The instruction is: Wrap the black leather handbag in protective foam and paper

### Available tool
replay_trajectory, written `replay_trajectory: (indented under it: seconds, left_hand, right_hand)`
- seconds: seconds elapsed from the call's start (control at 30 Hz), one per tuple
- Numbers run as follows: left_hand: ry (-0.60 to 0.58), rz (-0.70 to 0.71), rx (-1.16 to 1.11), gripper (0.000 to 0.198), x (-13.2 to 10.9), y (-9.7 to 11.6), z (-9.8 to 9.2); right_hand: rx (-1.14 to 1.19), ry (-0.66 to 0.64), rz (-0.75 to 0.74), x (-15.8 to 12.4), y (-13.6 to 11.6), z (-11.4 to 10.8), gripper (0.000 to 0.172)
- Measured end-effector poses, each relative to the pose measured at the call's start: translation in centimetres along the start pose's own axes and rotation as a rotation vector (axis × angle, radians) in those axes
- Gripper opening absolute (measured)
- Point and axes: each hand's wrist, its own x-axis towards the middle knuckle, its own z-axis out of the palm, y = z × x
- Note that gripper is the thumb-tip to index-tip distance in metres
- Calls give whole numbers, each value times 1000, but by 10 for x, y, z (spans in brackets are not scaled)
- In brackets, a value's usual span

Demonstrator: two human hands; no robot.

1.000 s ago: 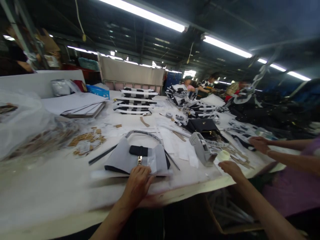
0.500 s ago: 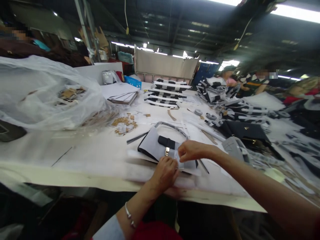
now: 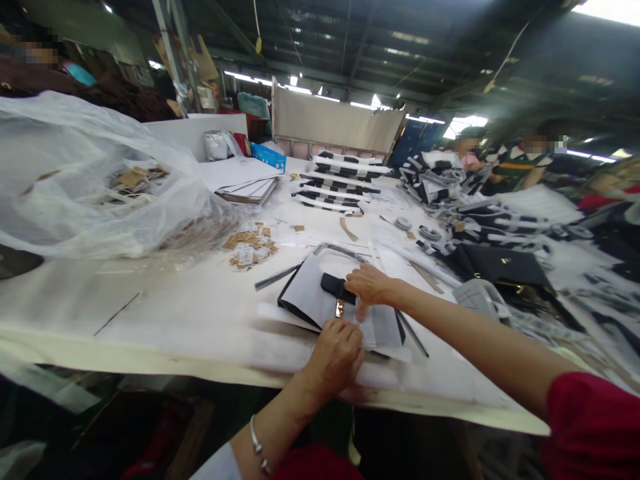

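Note:
A black handbag [image 3: 303, 288] lies on the table in front of me, its front covered by a white protective sheet. A black strap tab [image 3: 331, 285] crosses the sheet and ends in a shiny gold clasp [image 3: 339, 308]. The wrapped handle [image 3: 345, 251] arches at the far side. My left hand [image 3: 338, 352] is closed just below the clasp, fingertips bent against the near part of the bag; what they pinch is hidden. My right hand [image 3: 369, 285] touches the tab's right end, with thumb and fingers apart over translucent film.
Brown tags [image 3: 250, 245] lie in a heap left of the bag, beside a big clear plastic bag [image 3: 170, 167]. Wrapped black-and-white pieces [image 3: 340, 183] are stacked behind. To the right are another black bag [image 3: 500, 263] and piled parts. Co-workers sit at the far right.
My right hand has moved up and slightly left, from the sheet's right side to the strap tab, and its fingers have spread. My left hand stays below the clasp.

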Motion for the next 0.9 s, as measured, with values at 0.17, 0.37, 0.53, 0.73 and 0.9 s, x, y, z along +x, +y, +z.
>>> replay_trajectory:
  seconds: [0.17, 0.37, 0.53, 0.73, 0.9]
  left_hand:
    - [5, 6, 45, 18, 0, -1, -1]
    - [-93, 112, 172, 12, 1, 4, -9]
    - [-128, 130, 221, 18, 1, -4, -4]
    - [-157, 179, 194, 21, 2, -6, -7]
    - [-319, 226, 149, 22, 15, -9, -31]
  right_hand:
    - [254, 201, 251, -17, 29, 27, 67]
    - [431, 484, 413, -34, 22, 74, 87]
    - [571, 670, 328, -54, -19, 84, 46]
    - [491, 585, 186, -79, -66, 133, 50]
    - [316, 588, 174, -76, -61, 143, 52]
